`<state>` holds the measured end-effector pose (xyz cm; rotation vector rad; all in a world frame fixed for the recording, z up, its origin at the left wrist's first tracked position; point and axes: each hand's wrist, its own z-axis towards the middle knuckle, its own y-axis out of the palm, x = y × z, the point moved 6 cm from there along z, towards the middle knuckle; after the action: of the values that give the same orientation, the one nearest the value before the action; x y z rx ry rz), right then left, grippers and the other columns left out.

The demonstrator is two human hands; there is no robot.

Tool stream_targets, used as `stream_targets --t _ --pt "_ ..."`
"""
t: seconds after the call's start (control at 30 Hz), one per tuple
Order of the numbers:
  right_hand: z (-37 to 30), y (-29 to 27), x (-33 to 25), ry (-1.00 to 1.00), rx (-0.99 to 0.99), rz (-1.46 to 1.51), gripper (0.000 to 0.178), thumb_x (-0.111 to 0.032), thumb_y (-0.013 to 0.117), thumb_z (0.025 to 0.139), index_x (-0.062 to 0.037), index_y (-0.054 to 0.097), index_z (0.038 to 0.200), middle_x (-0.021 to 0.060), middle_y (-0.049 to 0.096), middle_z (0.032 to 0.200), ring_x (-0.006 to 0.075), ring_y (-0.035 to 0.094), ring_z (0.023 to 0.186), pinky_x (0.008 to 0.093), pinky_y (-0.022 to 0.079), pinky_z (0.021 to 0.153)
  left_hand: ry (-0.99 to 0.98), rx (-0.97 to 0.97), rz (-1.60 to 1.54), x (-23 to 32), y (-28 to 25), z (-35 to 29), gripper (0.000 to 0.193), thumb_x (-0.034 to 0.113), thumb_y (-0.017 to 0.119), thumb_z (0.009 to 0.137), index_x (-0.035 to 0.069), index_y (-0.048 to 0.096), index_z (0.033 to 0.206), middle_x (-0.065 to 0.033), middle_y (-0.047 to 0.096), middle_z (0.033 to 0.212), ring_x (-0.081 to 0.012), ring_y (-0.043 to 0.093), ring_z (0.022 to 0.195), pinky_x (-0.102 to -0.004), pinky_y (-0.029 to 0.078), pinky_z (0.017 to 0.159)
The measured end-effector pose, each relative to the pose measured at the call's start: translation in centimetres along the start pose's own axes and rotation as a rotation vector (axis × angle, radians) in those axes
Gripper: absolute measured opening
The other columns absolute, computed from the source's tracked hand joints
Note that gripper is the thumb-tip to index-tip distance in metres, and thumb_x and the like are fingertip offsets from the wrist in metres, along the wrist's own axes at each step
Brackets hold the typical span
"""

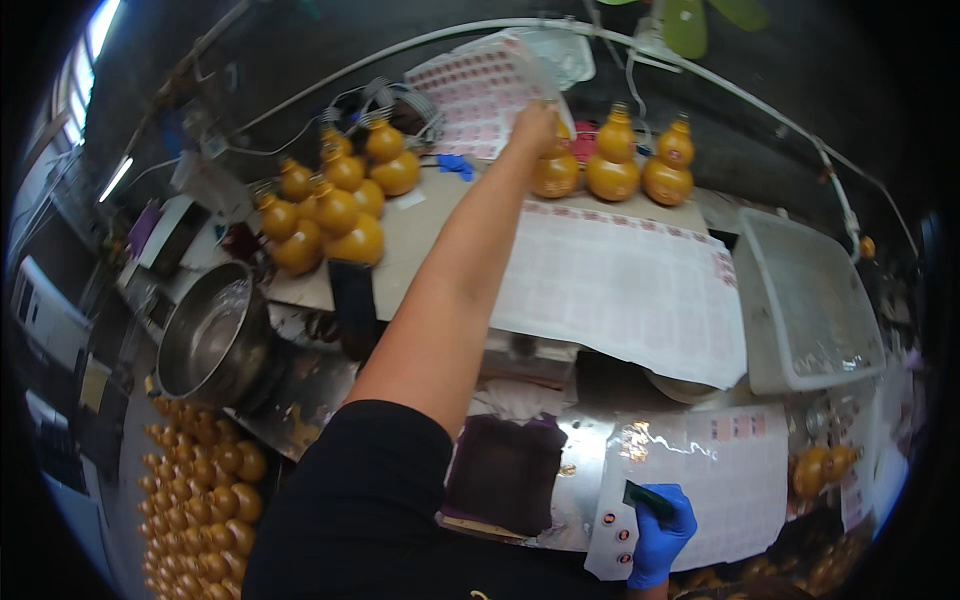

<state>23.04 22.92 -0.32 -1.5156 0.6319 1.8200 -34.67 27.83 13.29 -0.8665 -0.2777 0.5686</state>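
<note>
My bare left hand reaches far across the bench, closed around the upper part of a yellow gourd-shaped bottle. Two similar bottles, one in the middle and one at the end, stand upright to its right. Behind the hand leans a sheet of small red prints. At the lower right my right hand, in a blue glove, grips a flat dark green tool, whose exact kind I cannot make out. It is over a pale, wet-looking decal sheet with round dark-and-red prints.
More gourd bottles stand at the bench's left. A metal pot sits nearer, above many bottles low down. A large white sheet covers the bench's right, beside a translucent tub. A dark cloth lies in front.
</note>
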Motion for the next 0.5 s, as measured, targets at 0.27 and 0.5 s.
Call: stream_targets --t 0.27,0.5 --pt "0.0 -0.1 1.0 0.005 0.028 0.042 0.021 0.012 0.061 0.075 0.0021 0.059 0.093 0.0104 0.060 0.093 0.0190 0.059 0.089 0.0297 0.046 0.085 -0.025 -0.130 -0.168 -5.1 -17.8 -6.7 0.028 0.019 0.067 0.084 0.004 0.063 0.108 -0.0155 0.060 0.112 -0.0293 0.058 0.104 -0.0365 0.047 0.090" --pt "-0.2 2.6 -0.3 0.055 -0.035 0.159 0.025 0.014 0.060 0.074 0.0024 0.060 0.097 0.0101 0.061 0.098 0.0179 0.059 0.093 0.0289 0.046 0.086 -0.492 -0.277 -0.223 -17.0 -26.2 -19.5 0.028 0.022 0.073 0.081 0.004 0.058 0.096 -0.0097 0.063 0.092 -0.0192 0.063 0.086 -0.0309 0.050 0.076"
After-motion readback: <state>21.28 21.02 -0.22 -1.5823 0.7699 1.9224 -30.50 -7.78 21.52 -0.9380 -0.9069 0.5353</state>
